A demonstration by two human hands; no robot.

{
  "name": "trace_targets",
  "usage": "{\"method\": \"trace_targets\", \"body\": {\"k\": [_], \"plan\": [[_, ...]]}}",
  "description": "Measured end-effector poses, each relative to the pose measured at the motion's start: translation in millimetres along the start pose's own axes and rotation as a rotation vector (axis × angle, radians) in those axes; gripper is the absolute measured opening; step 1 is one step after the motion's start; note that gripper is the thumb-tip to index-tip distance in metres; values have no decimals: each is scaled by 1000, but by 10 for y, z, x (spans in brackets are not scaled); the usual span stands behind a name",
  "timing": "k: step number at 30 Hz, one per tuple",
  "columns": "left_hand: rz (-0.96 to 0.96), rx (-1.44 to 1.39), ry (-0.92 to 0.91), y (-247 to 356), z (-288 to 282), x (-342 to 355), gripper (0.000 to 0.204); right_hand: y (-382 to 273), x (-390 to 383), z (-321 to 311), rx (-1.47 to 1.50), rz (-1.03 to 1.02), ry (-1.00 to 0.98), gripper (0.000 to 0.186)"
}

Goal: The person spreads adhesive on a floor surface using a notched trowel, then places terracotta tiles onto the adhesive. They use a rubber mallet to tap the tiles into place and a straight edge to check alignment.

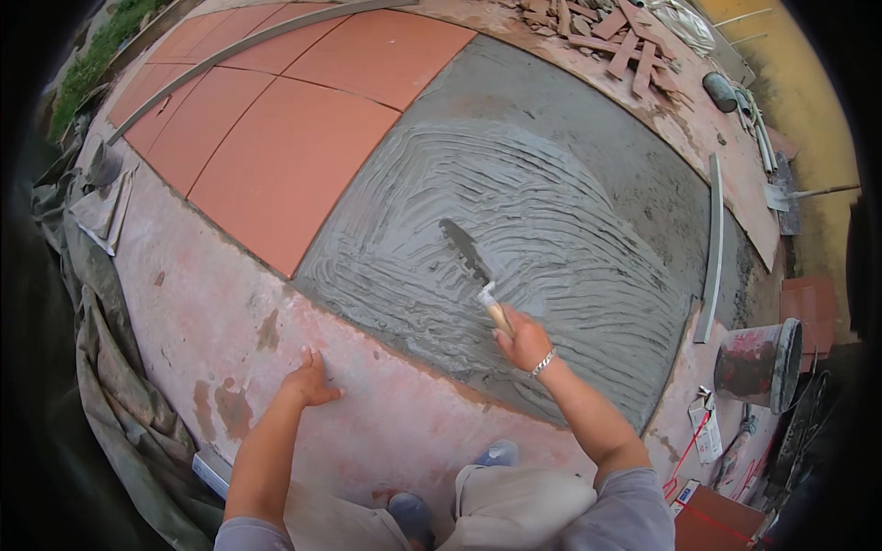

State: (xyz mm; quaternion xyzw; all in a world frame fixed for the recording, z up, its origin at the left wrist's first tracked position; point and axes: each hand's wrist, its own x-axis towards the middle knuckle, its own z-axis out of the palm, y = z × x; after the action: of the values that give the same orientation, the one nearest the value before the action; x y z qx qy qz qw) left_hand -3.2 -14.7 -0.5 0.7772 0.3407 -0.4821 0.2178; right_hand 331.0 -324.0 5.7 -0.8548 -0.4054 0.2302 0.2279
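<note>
My right hand (525,342) is wrapped round the wooden handle of a trowel (464,250). Its mortar-smeared blade has a notched edge and points away from me, to the left. Under it spreads a bed of wet grey mortar (551,275), combed into curved ridges. My left hand (314,378) is empty, fingers apart, over the pinkish floor near the mortar's front edge; whether it touches the floor I cannot tell. Large orange-red tiles (303,151) lie in rows left of the mortar, the nearest one bordering it.
A long metal straightedge (248,41) lies across the tiles. Another bar (712,248) rests at the mortar's right side, near a mortar-stained bucket (758,365). Broken tile strips (634,46) are heaped at the back. Dark green tarpaulin (129,404) bunches along the left. Stacked tiles (717,519) sit lower right.
</note>
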Motion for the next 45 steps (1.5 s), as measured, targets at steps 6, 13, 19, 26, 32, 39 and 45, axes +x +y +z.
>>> {"method": "trace_targets", "body": {"k": [6, 13, 19, 26, 32, 39, 45], "plan": [[22, -6, 12, -109, -39, 30, 130, 1044, 578, -643, -112, 535, 443, 41], [8, -37, -43, -74, -117, -54, 133, 1516, 998, -765, -162, 886, 468, 36], [-1, -42, -60, -76, -155, -64, 133, 1028, 1574, -341, -85, 765, 429, 46], [-20, -29, -85, -40, -159, -73, 134, 129, 2372, -89, -56, 526, 331, 50], [-68, -60, -105, -2, -262, -143, 130, 8, 2790, -127, 9, 277, 309, 58], [-100, -64, -78, 0, -240, -167, 126, 983, 2621, -795, -157, 775, 483, 46], [-78, -134, -56, -57, -212, -152, 123, 627, 2938, -346, -153, 645, 379, 46]]}}
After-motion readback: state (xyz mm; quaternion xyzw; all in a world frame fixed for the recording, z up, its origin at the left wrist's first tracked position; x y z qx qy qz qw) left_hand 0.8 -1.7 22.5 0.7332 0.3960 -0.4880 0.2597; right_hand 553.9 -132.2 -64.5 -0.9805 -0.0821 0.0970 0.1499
